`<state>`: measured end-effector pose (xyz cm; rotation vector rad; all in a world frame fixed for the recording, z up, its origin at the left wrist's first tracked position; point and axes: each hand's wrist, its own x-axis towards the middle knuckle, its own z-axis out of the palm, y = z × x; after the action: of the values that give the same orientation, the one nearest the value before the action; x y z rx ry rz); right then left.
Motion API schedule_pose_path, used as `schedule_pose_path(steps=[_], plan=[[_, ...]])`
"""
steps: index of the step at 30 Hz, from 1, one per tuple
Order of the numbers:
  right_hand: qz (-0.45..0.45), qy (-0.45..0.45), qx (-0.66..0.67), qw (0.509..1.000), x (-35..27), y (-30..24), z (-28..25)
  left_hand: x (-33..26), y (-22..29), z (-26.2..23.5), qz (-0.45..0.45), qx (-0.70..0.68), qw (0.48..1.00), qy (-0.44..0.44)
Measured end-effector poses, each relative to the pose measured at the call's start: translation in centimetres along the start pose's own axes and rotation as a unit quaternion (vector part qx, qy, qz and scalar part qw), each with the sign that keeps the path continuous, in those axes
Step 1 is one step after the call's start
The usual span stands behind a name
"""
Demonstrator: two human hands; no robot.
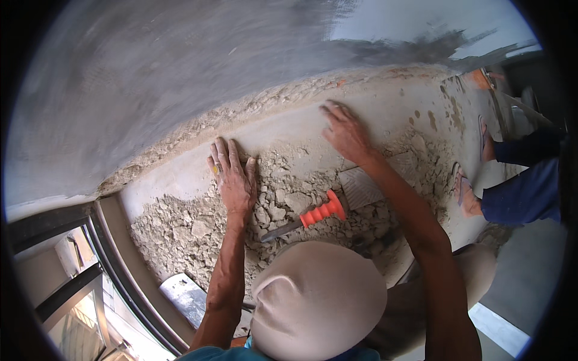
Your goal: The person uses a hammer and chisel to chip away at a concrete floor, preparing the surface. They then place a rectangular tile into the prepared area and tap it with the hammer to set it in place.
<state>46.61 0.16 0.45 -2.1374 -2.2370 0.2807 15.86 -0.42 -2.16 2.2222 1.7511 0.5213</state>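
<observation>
My left hand (233,180) lies with its fingers stretched out on the pale bare strip of floor, its heel at the edge of the rubble. Farther right, my right hand (348,133) rests on the same strip, fingers apart and slightly bent, a little blurred; it holds nothing. Between my forearms a chisel (322,212) with an orange ribbed grip and round guard lies on broken mortar rubble (192,225). A flat grey ridged piece (361,188) lies beside the guard, partly hidden by my right forearm. A beige cap (319,295) covers the lower middle.
A grey plastered wall (180,78) rises ahead, with a rough chipped band (211,123) along its foot. A dark-framed window (99,277) is at lower left, near a whitish flat plate (183,295). At right stands another person in sandals and blue trousers (524,189).
</observation>
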Motion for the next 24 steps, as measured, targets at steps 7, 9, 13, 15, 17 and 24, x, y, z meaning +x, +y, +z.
schedule_pose_path(steps=[7, 9, 13, 15, 17, 24], plan=[[0.226, 0.099, -0.077, 0.966, -0.1, 8.6, 0.6, 0.2, 0.7, 0.3, 0.007, -0.002, 1.000, -0.001], [0.279, 0.067, 0.000, 0.958, 0.3, 8.4, -1.2, 0.1, 0.2, 0.0, -0.006, 0.010, 1.000, -0.008], [0.097, 0.056, 0.011, 0.994, -0.2, 6.5, -1.1, 0.2, 0.4, 0.0, -0.004, 0.009, 1.000, -0.012], [0.055, 0.039, 0.020, 0.998, 0.1, 4.9, -0.8, 0.0, -0.2, 0.2, -0.002, 0.004, 1.000, -0.013], [0.030, 0.062, 0.001, 0.998, 0.8, 5.9, -0.2, 0.0, -0.1, 0.2, 0.001, -0.003, 1.000, -0.013], [0.289, 0.150, -0.011, 0.945, -0.3, 13.8, -0.9, 0.1, 0.3, 0.1, -0.008, 0.002, 1.000, -0.002]])
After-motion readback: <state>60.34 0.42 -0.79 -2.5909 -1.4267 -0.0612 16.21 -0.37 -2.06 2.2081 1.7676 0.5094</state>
